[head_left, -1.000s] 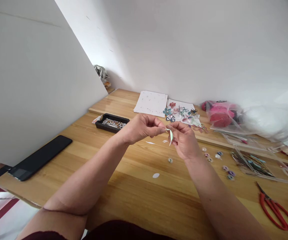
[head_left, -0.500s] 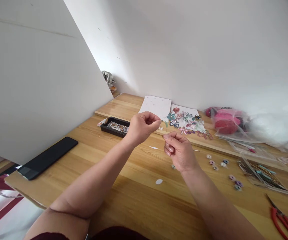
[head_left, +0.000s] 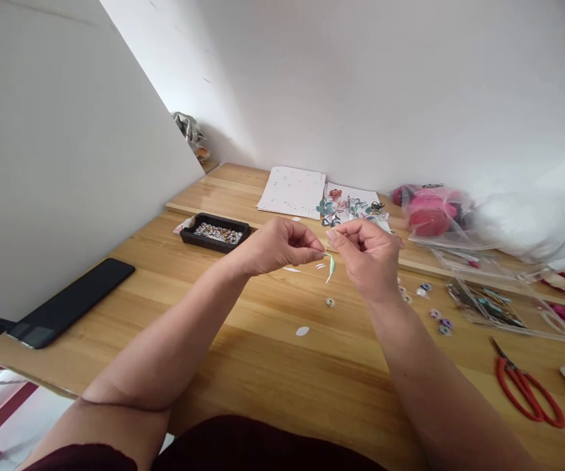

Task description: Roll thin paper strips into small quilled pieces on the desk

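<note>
Above the middle of the table, my left hand (head_left: 282, 247) pinches the end of a small pale green leaf-shaped piece (head_left: 332, 267), which hangs from the fingertips. My right hand (head_left: 369, 258) is closed close beside it, thumb against forefinger, on a fine thread (head_left: 326, 244) that runs between the two hands. The thread is too thin to follow along its whole length. On the wood below lie a white leaf-shaped cutout (head_left: 302, 331) and a small thread bobbin (head_left: 330, 302). More white slips lie just behind the hands, partly covered.
A black tray of beads (head_left: 216, 232) and a phone (head_left: 73, 302) are at left. Paper sheets (head_left: 292, 190) and colourful flower pieces (head_left: 334, 206) lie at the back. At right are several bobbins (head_left: 442, 320), a clear case of tools (head_left: 495, 307), red-handled scissors (head_left: 525, 386) and bags (head_left: 434, 212).
My right hand has risen to the level of my left, and the fingertips have come nearly together. The green piece now hangs below the left fingertips. The view has shifted a little.
</note>
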The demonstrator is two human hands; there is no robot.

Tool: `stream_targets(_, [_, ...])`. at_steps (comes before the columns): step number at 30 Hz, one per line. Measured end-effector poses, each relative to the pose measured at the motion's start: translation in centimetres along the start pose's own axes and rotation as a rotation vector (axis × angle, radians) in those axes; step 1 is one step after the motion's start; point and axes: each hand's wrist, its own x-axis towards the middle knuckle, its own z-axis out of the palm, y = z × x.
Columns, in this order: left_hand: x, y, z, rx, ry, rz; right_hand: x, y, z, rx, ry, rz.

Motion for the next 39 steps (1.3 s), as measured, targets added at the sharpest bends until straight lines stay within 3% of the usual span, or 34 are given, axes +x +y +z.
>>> stream_targets(4, [0.0, 0.2, -0.3, -0.109, -0.035, 0.000, 0.3, 1.2, 0.2, 0.153, -0.017, 0.115])
stream_targets(15, [0.1, -0.1, -0.8, -0.174, 0.066, 0.042, 0.3, 1.3, 0.9, 0.403, -0.043, 0.342])
stream_targets(24, [0.7, -0.2, -0.5, -0.181, 0.365, 0.114, -0.7, 1.7, 2.3, 0.467, -0.088, 0.377])
stream_targets(31, [0.8, -0.6, -0.4, 0.221, 0.610, 0.205, -1.5, 0.9, 2.7, 0.231, -0.138, 0.271])
stream_targets(33, [0.7, -0.6, -0.3, 0.368, 0.569, 0.246, -1.6, 0.0, 2.3, 0.154, -0.125, 0.196])
stream_targets(35, [0.4, -0.6, -0.2, 0.444, 0.446, 0.249, -1.5, -0.9, 1.7, 0.094, -0.099, 0.109])
stream_targets(39, [0.0, -0.3, 0.3, 0.364, 0.165, 0.179, -0.6, -1.2, 0.3, 0.094, -0.080, 0.054])
